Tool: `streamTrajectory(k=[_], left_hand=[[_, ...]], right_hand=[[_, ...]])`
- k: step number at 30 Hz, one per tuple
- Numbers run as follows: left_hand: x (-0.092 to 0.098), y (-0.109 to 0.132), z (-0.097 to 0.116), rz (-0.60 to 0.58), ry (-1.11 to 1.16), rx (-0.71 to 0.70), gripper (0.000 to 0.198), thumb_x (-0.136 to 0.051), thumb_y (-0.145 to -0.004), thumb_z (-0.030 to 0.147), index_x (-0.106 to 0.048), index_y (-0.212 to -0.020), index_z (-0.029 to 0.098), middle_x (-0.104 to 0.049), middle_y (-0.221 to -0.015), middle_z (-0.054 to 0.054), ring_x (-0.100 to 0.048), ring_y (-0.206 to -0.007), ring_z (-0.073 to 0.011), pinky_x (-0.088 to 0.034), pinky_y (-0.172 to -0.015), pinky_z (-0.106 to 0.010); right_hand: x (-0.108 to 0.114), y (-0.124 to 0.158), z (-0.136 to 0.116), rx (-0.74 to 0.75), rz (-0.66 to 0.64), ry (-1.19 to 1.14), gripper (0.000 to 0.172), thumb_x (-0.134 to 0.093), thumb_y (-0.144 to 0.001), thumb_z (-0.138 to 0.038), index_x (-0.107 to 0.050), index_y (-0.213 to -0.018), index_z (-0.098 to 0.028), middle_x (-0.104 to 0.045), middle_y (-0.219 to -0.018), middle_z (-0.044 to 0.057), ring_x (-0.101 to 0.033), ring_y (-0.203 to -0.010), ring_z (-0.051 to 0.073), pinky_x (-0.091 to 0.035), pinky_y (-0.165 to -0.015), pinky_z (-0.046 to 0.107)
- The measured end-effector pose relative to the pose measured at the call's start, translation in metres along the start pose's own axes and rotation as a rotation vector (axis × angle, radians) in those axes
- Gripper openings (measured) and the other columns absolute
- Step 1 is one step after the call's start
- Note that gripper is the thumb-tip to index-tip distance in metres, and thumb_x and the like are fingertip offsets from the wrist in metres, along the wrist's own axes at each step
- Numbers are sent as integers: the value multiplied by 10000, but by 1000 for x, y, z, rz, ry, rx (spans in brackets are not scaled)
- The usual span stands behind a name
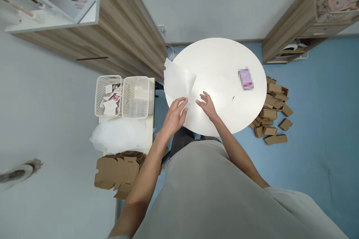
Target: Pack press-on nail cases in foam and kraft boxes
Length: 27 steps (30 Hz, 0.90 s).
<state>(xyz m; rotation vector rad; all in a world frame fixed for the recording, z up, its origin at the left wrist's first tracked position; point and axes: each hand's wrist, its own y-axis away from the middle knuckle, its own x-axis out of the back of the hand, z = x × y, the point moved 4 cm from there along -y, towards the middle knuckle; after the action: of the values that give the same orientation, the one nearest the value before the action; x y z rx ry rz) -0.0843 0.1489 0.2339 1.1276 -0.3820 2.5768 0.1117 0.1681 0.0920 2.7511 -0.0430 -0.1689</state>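
A thin white sheet [177,79], probably paper or soft wrapping, lies over the left side of the round white table [218,59]. Its near edge rises and narrows to a fold at the fingertips of my left hand [175,115], which holds it there; the exact grip is partly hidden. Just to the right, my right hand [208,106] hovers over the tabletop with fingers spread and nothing in it. Farther right on the table lies a purple rectangular item [246,79], blurred into blocks.
Left of the table stand two white baskets, one with cards and paper pieces [111,101], one with clear plastic pieces [136,106]. Nearer are a white bundle [120,134] and flat cardboard boxes [120,171]. Several small brown boxes [270,112] lie on the floor at right.
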Motion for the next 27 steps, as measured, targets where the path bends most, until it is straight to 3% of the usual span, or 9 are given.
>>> streamTrajectory(k=[5,10,13,18,22,27], left_hand=[[-6,-60,11,96,77,3,365,-717,-1069,465,-778,-1357,249,-767,-1386,-116,-745,-1286,-286,-613,-1137,-463],[-26,-87,6,190,186,163,203,-788,-1006,441,-838,-1025,245,-853,-1080,-54,-813,-1032,-248,-665,-999,-417],[-46,-90,-8,119,188,252,106,-769,-991,337,-828,-966,253,-856,-1003,-29,-815,-962,-234,-659,-947,-395],[-68,-98,-37,-11,-39,264,116,-701,-995,194,-801,-985,251,-842,-1092,-45,-790,-971,-251,-602,-863,-375],[-93,-108,-50,-155,-162,214,173,-622,-1040,169,-778,-1059,243,-814,-1151,-71,-763,-1002,-266,-578,-874,-390],[-149,-112,-46,-296,-219,88,297,-528,-1040,109,-789,-1120,226,-781,-1187,-119,-723,-1135,-311,-573,-980,-450]], right_hand=[[35,-16,5,-216,-7,-87,1014,-805,-880,-782,-480,-1692,-268,-589,-1680,175,-586,-1550,343,-446,-1321,543],[35,-14,-4,-302,-9,-241,712,-759,-918,-795,-735,-1416,-287,-774,-1445,108,-699,-1393,356,-581,-1182,530],[36,-18,2,-340,89,-338,584,-851,-853,-731,-788,-1207,-271,-834,-1245,95,-755,-1251,340,-634,-1062,482],[61,-26,28,-241,336,-398,514,-925,-696,-651,-750,-938,-232,-817,-1029,66,-759,-1049,259,-628,-951,372],[83,-7,49,-241,331,-291,465,-919,-672,-599,-791,-908,-221,-820,-1025,74,-731,-1001,229,-596,-926,360],[100,37,77,-326,332,-96,439,-913,-686,-598,-825,-869,-208,-821,-949,78,-733,-962,250,-593,-917,393]])
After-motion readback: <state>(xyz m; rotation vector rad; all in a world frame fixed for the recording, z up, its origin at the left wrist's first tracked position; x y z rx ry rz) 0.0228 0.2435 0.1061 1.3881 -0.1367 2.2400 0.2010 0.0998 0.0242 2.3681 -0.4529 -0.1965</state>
